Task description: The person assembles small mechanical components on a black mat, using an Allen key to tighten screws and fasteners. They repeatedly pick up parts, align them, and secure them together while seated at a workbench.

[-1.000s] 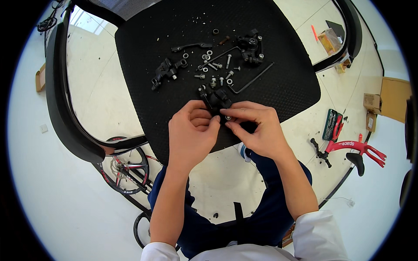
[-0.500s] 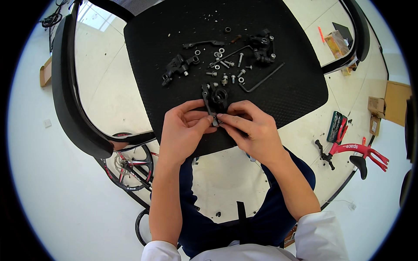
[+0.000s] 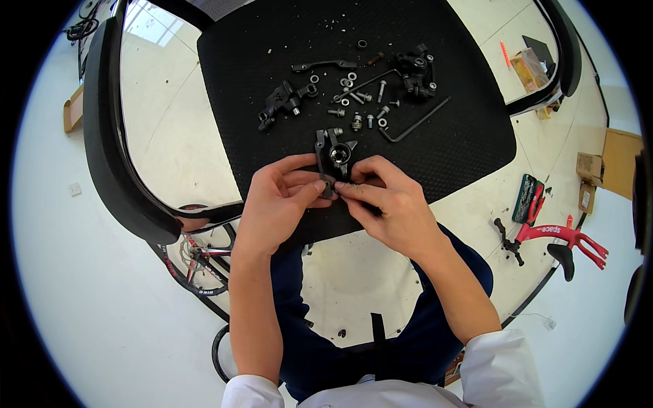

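Over the front of the black chair seat [image 3: 469, 136], both hands hold a black bicycle disc brake caliper [image 3: 339, 154] with a slim mounting bracket [image 3: 320, 151] along its left side. My left hand [image 3: 275, 204] is closed, its thumb and fingers pinching the bracket's lower end. My right hand [image 3: 391, 204] is closed too, with thumb and index fingertip pressed to the lower end of the caliper beside the bracket. Whether a small bolt sits between those fingertips is hidden. Just beyond lie a bolt with washers [image 3: 357, 122] and a white-grey washer [image 3: 382, 123].
Farther up the seat lie two black caliper parts, one left [image 3: 282, 105] and one right [image 3: 415, 71], a loose bracket [image 3: 323, 66], two hex keys, one of them long [image 3: 418, 121], and several bolts. Armrests [image 3: 112, 136] flank the seat. A red bike frame [image 3: 547, 231] lies on the floor right.
The caliper has turned in my hands, so its round opening faces up more openly. Both hands have shifted slightly left relative to the seat, still gripping.
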Available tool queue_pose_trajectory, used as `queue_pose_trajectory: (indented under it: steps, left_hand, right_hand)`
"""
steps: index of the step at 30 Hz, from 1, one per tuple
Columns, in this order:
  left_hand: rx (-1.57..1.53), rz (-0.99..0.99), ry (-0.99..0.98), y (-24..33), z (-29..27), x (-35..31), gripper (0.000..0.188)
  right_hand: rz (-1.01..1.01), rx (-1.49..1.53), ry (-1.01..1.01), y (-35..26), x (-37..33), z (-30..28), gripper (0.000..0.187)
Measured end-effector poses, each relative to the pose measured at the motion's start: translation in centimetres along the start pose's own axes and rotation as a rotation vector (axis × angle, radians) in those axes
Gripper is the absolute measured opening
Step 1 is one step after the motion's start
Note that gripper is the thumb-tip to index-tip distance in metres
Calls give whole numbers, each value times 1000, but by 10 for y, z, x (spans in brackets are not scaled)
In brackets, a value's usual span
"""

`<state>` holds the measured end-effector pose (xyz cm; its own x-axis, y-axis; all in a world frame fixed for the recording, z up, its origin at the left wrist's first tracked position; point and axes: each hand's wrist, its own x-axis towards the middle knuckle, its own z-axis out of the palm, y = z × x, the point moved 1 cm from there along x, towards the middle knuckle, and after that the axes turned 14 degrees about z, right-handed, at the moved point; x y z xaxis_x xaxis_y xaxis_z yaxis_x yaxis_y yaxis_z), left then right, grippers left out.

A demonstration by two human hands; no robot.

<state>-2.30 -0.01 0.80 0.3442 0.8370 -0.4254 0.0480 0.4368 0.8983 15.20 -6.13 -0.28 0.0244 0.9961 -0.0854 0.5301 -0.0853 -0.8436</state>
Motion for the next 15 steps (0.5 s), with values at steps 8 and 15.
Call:
queue_pose_trajectory:
  steps: [8, 15]
  left_hand:
    - [-12, 13, 5, 0, 3, -1, 38]
    - [7, 3, 16, 2, 5, -3, 41]
  right_hand:
    - [16, 60, 29, 0, -1, 0, 18]
    - [-10, 6, 31, 1, -1, 1, 18]
